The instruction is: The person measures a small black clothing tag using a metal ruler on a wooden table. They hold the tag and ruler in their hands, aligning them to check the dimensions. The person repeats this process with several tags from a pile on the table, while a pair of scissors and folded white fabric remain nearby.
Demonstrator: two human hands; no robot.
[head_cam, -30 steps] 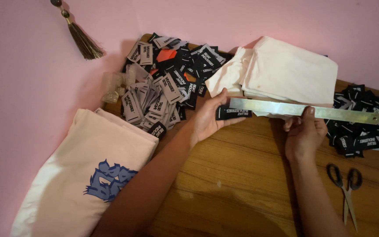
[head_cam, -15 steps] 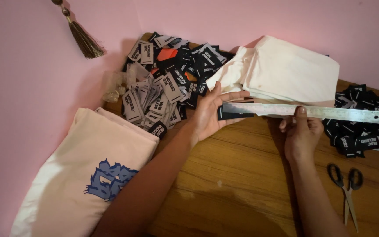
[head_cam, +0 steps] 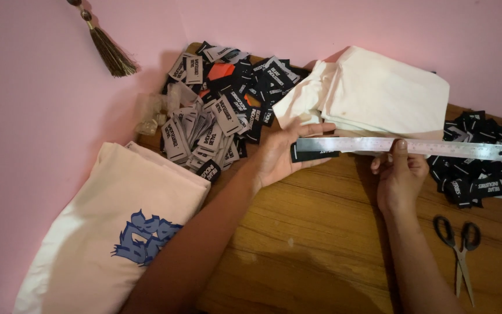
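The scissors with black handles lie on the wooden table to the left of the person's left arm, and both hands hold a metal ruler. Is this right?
Not quite. The head view shows the scissors lying to the right of the right hand. The rest stands: black handles, wooden table, and the left hand and right hand both hold the metal ruler.

We see scissors (head_cam: 459,249) by the desk's (head_cam: 321,244) right edge, a tassel (head_cam: 107,49) hanging top left.
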